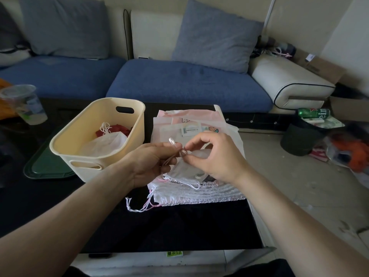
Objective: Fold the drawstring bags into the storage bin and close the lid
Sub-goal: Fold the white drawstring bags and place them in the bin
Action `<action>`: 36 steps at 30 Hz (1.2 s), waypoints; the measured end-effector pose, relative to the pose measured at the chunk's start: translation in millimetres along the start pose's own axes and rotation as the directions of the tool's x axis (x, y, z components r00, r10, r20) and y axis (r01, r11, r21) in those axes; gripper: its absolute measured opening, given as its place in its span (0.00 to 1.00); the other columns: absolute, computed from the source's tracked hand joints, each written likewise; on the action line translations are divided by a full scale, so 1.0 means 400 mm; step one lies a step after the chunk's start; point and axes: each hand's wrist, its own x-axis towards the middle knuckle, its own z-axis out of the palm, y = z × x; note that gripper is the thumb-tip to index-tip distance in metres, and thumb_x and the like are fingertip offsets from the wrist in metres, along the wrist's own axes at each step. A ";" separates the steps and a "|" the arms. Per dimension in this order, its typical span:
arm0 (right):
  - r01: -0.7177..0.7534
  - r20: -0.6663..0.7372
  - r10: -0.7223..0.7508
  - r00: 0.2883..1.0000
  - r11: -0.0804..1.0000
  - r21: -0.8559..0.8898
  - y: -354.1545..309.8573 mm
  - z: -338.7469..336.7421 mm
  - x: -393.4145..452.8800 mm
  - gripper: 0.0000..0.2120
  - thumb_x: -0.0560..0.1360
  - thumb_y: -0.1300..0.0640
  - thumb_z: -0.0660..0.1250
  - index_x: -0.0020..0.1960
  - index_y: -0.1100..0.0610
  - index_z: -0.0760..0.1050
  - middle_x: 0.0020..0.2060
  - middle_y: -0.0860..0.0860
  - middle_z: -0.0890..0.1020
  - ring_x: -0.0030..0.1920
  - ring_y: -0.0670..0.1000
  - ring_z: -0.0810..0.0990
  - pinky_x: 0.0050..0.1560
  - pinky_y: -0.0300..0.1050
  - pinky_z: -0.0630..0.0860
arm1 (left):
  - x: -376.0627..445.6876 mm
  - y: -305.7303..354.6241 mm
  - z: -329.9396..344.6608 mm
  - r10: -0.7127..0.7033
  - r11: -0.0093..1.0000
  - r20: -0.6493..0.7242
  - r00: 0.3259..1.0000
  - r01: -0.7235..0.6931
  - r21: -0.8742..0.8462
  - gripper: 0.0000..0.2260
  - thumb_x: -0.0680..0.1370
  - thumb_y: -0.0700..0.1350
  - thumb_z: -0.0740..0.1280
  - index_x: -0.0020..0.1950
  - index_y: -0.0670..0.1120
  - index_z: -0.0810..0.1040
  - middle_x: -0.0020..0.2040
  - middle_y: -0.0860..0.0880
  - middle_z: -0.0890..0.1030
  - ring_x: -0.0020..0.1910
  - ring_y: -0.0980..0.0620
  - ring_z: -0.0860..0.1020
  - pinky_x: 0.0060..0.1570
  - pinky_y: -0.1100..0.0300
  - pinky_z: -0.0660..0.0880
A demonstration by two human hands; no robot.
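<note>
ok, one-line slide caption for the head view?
Both hands, left hand and right hand, pinch a drawstring above stacked drawstring bags, beside the open cream storage bin.

Bin (83,140): smooth matt cream plastic. Bags (199,192): thin, crinkled white cloth with cord strings. Table (179,226): glossy black. Sofa (179,80): blue woven cloth.

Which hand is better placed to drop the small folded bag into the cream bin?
Left, probably. The left hand already grips the small folded grey-white drawstring bag and is beside the cream plastic bin; the right hand is farther away.
</note>
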 end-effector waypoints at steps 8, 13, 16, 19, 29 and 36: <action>-0.046 0.057 0.059 0.997 0.979 -0.197 -0.014 -0.010 0.002 0.07 0.72 0.53 0.78 0.37 0.48 0.82 0.47 0.41 0.81 0.52 0.40 0.77 0.55 0.33 0.71 | 0.006 -0.008 0.003 -0.014 1.000 -0.069 0.998 0.013 -0.011 0.09 0.77 0.47 0.69 0.50 0.41 0.81 0.38 0.49 0.83 0.30 0.55 0.77 0.34 0.61 0.68; -0.134 0.314 0.214 0.925 0.957 -0.259 -0.032 -0.008 -0.014 0.08 0.70 0.52 0.77 0.34 0.47 0.81 0.60 0.39 0.77 0.62 0.41 0.74 0.63 0.45 0.69 | 0.010 -0.020 -0.007 0.107 0.986 -0.209 0.972 -0.077 0.145 0.11 0.77 0.46 0.70 0.49 0.37 0.81 0.40 0.45 0.83 0.30 0.54 0.76 0.31 0.62 0.71; -0.149 0.411 0.261 0.874 0.947 -0.285 -0.041 -0.009 -0.017 0.07 0.67 0.52 0.76 0.33 0.50 0.82 0.57 0.37 0.78 0.57 0.38 0.76 0.59 0.42 0.73 | 0.018 -0.030 -0.009 0.157 0.971 -0.249 0.956 -0.103 0.218 0.11 0.78 0.44 0.70 0.48 0.35 0.82 0.39 0.44 0.83 0.29 0.54 0.76 0.30 0.61 0.70; -0.147 0.440 0.286 0.851 0.935 -0.324 -0.045 -0.013 -0.016 0.06 0.67 0.52 0.75 0.33 0.50 0.81 0.56 0.36 0.78 0.55 0.37 0.74 0.56 0.40 0.73 | 0.026 -0.040 -0.005 0.179 0.962 -0.300 0.937 -0.103 0.252 0.10 0.78 0.44 0.70 0.45 0.36 0.83 0.37 0.45 0.84 0.28 0.54 0.75 0.29 0.61 0.71; -0.114 0.481 0.300 0.823 0.919 -0.378 -0.065 -0.015 -0.008 0.05 0.73 0.52 0.72 0.40 0.52 0.81 0.52 0.47 0.75 0.52 0.47 0.75 0.57 0.50 0.75 | 0.073 -0.060 -0.001 0.303 0.924 -0.501 0.811 -0.121 0.363 0.12 0.79 0.46 0.68 0.38 0.41 0.81 0.31 0.47 0.78 0.29 0.51 0.71 0.35 0.57 0.71; -0.090 0.523 0.283 0.804 0.928 -0.363 -0.066 -0.009 -0.017 0.06 0.72 0.53 0.72 0.38 0.53 0.80 0.52 0.45 0.73 0.51 0.46 0.75 0.56 0.51 0.76 | 0.100 -0.069 0.021 0.349 0.894 -0.543 0.764 -0.098 0.437 0.12 0.80 0.46 0.65 0.38 0.44 0.79 0.30 0.50 0.77 0.31 0.52 0.75 0.33 0.61 0.71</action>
